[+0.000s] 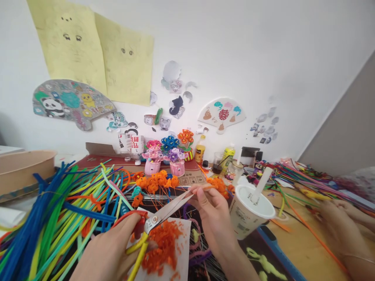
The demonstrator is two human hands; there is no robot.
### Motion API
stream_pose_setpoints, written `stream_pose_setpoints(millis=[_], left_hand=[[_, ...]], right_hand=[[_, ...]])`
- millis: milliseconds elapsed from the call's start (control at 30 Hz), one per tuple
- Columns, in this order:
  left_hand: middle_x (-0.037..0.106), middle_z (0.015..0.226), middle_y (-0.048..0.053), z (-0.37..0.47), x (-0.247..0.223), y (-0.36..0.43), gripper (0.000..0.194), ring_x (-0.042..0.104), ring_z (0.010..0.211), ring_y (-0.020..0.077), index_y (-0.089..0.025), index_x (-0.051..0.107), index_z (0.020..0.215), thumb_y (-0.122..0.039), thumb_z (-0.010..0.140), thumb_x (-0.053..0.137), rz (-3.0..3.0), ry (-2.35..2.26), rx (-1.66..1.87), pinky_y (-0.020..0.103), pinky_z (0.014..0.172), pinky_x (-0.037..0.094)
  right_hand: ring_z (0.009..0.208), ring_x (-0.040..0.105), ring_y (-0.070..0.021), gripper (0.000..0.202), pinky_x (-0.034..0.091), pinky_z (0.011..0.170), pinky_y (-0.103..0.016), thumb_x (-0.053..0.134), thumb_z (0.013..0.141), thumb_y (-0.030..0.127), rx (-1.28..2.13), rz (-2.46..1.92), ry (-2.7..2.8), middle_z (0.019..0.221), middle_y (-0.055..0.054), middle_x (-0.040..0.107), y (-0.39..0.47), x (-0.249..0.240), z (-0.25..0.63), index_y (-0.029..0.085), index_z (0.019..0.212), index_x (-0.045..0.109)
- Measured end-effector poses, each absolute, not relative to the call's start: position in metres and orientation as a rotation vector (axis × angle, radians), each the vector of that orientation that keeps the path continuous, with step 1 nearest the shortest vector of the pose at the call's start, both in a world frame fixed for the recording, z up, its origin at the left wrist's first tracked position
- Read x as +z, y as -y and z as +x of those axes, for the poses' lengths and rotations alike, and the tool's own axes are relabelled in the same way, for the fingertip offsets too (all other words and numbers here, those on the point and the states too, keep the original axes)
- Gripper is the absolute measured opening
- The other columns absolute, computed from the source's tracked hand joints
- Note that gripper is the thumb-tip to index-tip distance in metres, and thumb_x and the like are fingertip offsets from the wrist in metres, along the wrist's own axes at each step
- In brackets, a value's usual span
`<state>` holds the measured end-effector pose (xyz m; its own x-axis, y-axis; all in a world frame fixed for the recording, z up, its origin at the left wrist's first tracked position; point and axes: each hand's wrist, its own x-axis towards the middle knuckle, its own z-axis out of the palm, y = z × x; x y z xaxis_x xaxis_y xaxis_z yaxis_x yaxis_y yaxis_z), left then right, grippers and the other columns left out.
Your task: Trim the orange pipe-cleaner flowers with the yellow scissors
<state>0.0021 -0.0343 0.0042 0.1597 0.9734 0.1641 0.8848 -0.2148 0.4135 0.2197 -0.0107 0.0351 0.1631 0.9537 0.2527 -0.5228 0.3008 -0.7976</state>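
"Orange fuzzy strip (209,187), held where?"

"In the right hand (213,212), near the middle of the table, pinched between thumb and fingertips. Can't tell its full length (partly hidden by the fingers)."

"And in the left hand (104,248)?"

"Scissors (152,221), gripped with fingers curled around the red and yellow handles. Slanting up to the right, with blades only narrowly apart and tips right by the other hand's fingers. Can't tell whether touching the strip."

"And underneath?"

"White sheet (184,253), heaped with orange clippings (162,246)."

"Round about?"

"Just behind the blades, orange fuzzy flowers (158,181) on thin stems, then flowers in pink pots (177,168). To the left, a thick bundle of coloured pipe cleaners (55,218) (mostly blue, green and yellow). Just beside the right hand, a white lidded cup (241,222) with a fat straw."

"And far right?"

"Another person's hands (334,220), blurred, over a wooden tabletop (310,253). Can't tell what between those fingers."
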Motion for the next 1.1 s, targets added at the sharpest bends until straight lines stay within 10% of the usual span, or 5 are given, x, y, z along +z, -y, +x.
stream_pose_setpoints(millis=[800,1100], left_hand=[[0.078,0.087,0.000,0.002,0.004,0.032,0.025,0.073,0.075,0.0200,-0.029,0.067,0.092,-0.045,0.073,0.062,2.201,-1.773,0.660,0.020,0.064,0.051],[0.061,0.047,-0.004,0.027,0.018,0.029,0.027,0.063,0.049,0.0172,-0.027,0.065,0.074,-0.054,0.073,0.058,1.915,-1.703,1.002,0.018,0.042,0.041]], right_hand=[[0.075,0.062,-0.0132,0.019,0.054,0.072,-0.024,0.083,0.070,0.034,1.151,-0.594,0.817,0.084,-0.001,0.068,0.009,0.033,0.222,0.018,0.069,0.073],[0.075,0.064,-0.0137,0.019,0.053,0.074,-0.026,0.082,0.071,0.035,1.147,-0.597,0.817,0.080,-0.001,0.069,0.008,0.034,0.221,0.018,0.071,0.073]])
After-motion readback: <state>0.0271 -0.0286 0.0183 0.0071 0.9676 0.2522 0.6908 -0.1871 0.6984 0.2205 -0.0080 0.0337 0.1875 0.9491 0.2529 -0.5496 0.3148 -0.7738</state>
